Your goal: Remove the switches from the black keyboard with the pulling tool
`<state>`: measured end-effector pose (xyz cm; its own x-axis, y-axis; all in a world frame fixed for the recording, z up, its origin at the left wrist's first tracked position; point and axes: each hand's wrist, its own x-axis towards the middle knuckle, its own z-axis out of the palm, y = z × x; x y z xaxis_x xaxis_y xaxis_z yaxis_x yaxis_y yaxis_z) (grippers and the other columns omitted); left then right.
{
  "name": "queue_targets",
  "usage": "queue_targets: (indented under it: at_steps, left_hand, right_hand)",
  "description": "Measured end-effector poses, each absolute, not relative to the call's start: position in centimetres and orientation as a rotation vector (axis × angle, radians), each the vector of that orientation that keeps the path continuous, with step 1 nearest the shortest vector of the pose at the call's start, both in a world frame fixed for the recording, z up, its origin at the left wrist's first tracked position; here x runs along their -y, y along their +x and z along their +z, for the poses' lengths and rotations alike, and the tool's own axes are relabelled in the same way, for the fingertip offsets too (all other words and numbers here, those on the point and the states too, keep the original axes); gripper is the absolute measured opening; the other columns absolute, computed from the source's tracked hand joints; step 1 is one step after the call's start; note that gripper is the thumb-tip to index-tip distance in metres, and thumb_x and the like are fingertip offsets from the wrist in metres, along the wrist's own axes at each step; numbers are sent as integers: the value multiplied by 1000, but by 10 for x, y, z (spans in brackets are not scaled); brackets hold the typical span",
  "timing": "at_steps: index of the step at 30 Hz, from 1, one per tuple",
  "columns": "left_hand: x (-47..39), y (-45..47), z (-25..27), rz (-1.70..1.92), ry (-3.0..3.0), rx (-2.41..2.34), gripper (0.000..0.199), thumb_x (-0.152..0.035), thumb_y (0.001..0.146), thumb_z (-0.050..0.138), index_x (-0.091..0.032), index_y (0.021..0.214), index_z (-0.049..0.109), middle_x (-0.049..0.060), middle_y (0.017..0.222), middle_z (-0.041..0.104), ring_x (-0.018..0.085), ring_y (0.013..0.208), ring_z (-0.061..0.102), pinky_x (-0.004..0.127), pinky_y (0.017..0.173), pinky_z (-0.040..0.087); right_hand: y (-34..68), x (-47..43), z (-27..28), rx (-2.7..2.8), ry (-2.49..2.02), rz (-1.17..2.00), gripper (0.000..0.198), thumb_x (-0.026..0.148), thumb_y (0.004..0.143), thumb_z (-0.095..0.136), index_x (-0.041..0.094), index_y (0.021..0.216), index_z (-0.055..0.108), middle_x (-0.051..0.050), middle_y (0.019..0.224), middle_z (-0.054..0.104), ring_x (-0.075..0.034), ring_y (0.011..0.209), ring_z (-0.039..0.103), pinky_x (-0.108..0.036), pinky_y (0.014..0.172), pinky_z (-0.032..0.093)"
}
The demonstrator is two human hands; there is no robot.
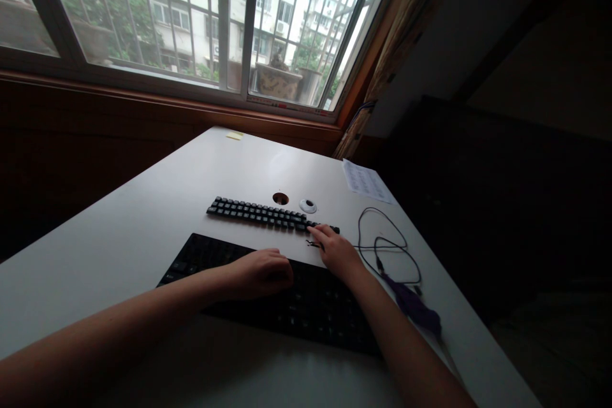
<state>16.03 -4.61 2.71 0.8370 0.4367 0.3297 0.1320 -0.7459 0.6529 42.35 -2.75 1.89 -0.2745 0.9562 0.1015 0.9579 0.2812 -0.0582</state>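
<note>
Black keyboard (325, 309) sits on the near part of the white counter (143, 210), under the left hand and forearm, running right until the right forearm covers its end. Loose dark keycaps (258, 211) stand in packed rows just beyond its far edge, tilted slightly, right end nearer than left.

Left hand (268, 274): curled narrow over the middle of the keyboard, keycaps on its far side. Can't tell if anything is inside the fist. Right hand (337, 252): fingers bent, tips at the right end of the keycaps, looks like contact there. Small dark thin piece (313, 244) pokes out left from under that hand; too small to identify, can't tell if gripped.

Rest of counter: 1 round hole (280, 199) and 1 white ring (308, 206) just beyond the keycaps, black cable (389, 242) looped right of the right hand, purple item (415, 307) near side of that, printed paper (367, 182) far right, yellow note (234, 136) at the far edge.
</note>
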Motion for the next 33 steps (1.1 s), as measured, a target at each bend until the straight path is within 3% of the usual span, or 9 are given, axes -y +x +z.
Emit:
queue_targets:
  at_steps: [24,30,33]
  left_hand:
    - [44,160,22,639,2392,-396,7,-19,91,58,-16,92,64,6,84,65,18,84,57,28,76,46]
    - [43,160,20,646,2398,-393,8,-20,91,58,-17,93,65,6,84,65,18,83,58,27,75,46]
    - [43,160,20,649,2400,-390,7,-19,91,58,-17,93,64,6,85,65,18,84,57,27,75,46]
  right_hand:
    - [424,30,21,2381,-1819,-24,49,18,94,45,31,141,48,-5,128,58,-20,96,65,-28,81,50]
    - [431,38,34,2183,-1615,66,32,35,98,43,23,125,57,-8,110,61,-21,96,63,-33,87,50]
    - [438,49,37,1893,-1569,196,38,51,94,49,21,118,48,-8,102,61,-22,86,63,-37,81,52]
